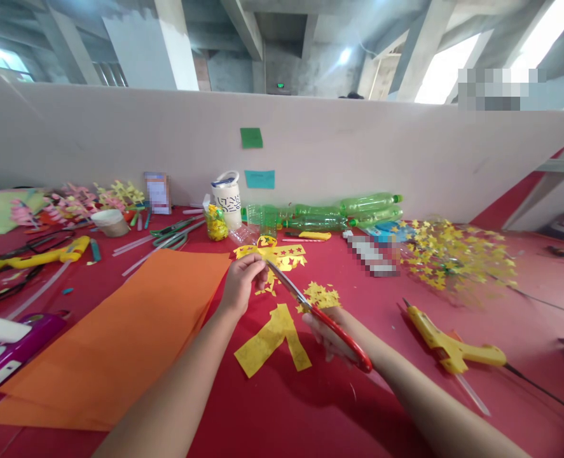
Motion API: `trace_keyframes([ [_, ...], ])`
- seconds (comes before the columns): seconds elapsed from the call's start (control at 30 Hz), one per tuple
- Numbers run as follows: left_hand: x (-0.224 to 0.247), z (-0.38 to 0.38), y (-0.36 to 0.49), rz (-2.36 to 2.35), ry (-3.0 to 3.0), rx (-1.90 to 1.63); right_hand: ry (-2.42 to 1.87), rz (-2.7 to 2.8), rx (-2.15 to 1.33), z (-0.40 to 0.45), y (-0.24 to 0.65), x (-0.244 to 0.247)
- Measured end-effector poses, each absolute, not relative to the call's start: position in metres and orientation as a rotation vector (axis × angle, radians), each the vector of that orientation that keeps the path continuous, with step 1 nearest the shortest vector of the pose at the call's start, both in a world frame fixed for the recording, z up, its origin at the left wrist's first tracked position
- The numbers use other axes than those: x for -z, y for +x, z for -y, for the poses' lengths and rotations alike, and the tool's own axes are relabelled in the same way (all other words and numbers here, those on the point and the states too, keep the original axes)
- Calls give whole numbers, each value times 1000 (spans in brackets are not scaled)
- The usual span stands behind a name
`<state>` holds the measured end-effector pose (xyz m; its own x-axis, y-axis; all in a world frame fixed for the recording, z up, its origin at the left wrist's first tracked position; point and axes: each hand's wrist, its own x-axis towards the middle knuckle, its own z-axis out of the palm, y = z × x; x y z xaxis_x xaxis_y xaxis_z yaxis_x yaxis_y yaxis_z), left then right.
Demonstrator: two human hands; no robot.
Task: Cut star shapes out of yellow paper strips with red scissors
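My right hand [332,331] grips a pair of red-handled scissors [341,337], whose blades point up and left toward my other hand. With fingers pinched, my left hand [244,283] holds a piece of yellow paper [265,248] by the scissor tips; the fingers partly hide it. Beyond it lie yellow strips with star-shaped holes [294,253]. A pile of small cut yellow stars [322,296] is just past my right hand. Two plain yellow strips [275,340] rest on the red table [262,426] between my forearms.
Orange sheets [133,331] lie at the left, with a yellow-handled tool [38,254] beyond. A yellow glue gun [453,340] and a bunch of yellow stars on stems [453,254] are at the right. Green plastic bottles [320,216] and a white cup [227,200] stand near the partition.
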<state>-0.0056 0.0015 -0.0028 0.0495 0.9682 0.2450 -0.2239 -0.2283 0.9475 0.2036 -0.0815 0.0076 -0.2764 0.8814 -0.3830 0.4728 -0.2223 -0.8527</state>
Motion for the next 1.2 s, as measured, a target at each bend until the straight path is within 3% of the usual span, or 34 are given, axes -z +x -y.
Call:
trace_keyframes([
  [1.2, 2, 5, -3, -935, 1425, -1300, -1529, 1653, -1523, 84, 200, -18],
])
